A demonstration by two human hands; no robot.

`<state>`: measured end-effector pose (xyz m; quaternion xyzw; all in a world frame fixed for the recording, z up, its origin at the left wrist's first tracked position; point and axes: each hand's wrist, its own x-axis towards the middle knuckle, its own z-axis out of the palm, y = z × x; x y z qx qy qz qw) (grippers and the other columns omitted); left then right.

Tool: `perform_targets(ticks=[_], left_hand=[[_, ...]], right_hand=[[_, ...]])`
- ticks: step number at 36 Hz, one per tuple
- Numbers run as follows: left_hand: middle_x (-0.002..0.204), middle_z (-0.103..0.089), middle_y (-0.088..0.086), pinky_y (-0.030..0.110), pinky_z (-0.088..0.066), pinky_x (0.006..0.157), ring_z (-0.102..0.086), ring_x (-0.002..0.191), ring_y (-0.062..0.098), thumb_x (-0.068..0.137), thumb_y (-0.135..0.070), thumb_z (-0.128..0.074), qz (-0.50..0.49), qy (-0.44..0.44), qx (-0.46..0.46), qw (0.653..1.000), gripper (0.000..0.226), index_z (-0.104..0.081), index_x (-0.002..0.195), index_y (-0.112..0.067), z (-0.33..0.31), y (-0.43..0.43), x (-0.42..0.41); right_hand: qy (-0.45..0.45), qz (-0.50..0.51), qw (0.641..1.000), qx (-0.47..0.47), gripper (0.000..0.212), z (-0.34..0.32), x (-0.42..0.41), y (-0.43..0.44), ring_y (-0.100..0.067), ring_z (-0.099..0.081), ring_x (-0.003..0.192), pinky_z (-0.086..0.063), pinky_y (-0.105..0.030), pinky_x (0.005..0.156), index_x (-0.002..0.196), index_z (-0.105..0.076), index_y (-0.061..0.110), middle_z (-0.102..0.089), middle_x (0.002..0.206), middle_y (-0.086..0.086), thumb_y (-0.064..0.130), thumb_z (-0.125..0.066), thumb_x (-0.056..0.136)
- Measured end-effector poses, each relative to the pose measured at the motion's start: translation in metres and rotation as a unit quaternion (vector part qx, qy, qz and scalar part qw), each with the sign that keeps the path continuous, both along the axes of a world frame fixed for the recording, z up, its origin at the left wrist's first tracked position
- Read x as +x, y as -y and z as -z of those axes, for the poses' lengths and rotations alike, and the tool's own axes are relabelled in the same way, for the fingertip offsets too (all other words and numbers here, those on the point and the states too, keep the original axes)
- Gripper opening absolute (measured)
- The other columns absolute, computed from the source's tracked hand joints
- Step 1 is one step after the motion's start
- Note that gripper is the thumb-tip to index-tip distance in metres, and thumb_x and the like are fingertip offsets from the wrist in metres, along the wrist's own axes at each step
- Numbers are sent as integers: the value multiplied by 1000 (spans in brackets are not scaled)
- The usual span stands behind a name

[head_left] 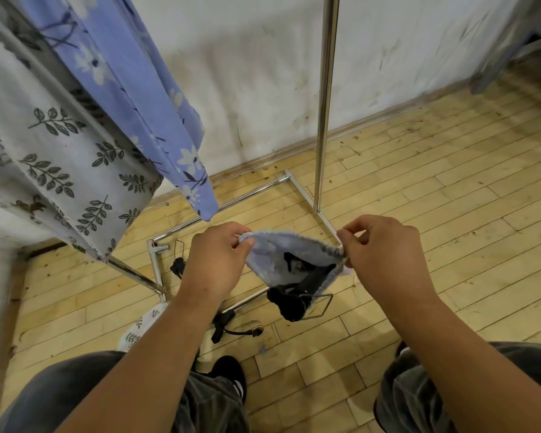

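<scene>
Left hand [214, 259] and right hand [384, 248] each pinch the pale-blue cloth [278, 260] stretched between them.

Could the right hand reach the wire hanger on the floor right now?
Probably not yet: the right hand pinches the blue cloth, stretched with the left hand, and the wire hanger lies below, partly behind it.
</scene>
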<state>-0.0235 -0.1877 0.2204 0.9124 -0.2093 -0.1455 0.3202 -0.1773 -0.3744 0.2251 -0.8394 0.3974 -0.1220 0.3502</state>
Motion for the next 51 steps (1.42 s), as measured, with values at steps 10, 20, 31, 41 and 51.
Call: perform_targets(ticks=[10, 20, 31, 41, 51], left_hand=[[72, -72, -7, 31, -57, 67, -71, 66, 11, 101, -26, -65, -9, 19, -31, 999, 11, -75, 97, -32, 8, -4, 6], [73, -65, -19, 15, -45, 63, -60, 63, -1, 100, -23, -67, 5, -130, -135, 982, 23, -71, 114, -41, -14, 8, -5], [90, -69, -15, 14, -46, 67, -64, 75, -4, 89, -39, -78, 134, -156, -103, 973, 38, -58, 121, -47, -19, 26, -34], [96, -70, -10, 22, -49, 76, -67, 95, 5, 93, -22, -73, 68, -128, -190, 971, 31, -68, 111, -46, -19, 33, -40], [82, -77, -9, 30, -51, 70, -65, 66, 4, 100, -26, -66, -54, -166, -209, 962, 10, -70, 102, -35, -30, 30, -27]], right_hand=[[-17, -6, 1000, -25, 12, 1, -1, 3, -4, -61, 59, -40, -16, 49, 94, -72, 23, -68, 76, 4, 32, -65, 100], [104, -66, 986, 111, 8, -11, 3, -11, 2, -71, 75, -56, -10, 67, 96, -72, 37, -76, 77, 13, 30, -73, 95], [196, -166, 924, 284, 31, -29, 6, -25, -4, -73, 102, -59, -20, 87, 127, -63, 38, -78, 108, 8, 22, -44, 110], [167, -253, 914, 269, 46, -27, 4, -26, 10, -55, 127, -42, -6, 103, 152, -43, 43, -67, 134, 15, 24, -44, 110], [198, -155, 959, 127, 36, -23, 3, -20, -2, -74, 90, -62, -26, 75, 134, -60, 41, -73, 115, 21, 24, -58, 103]])
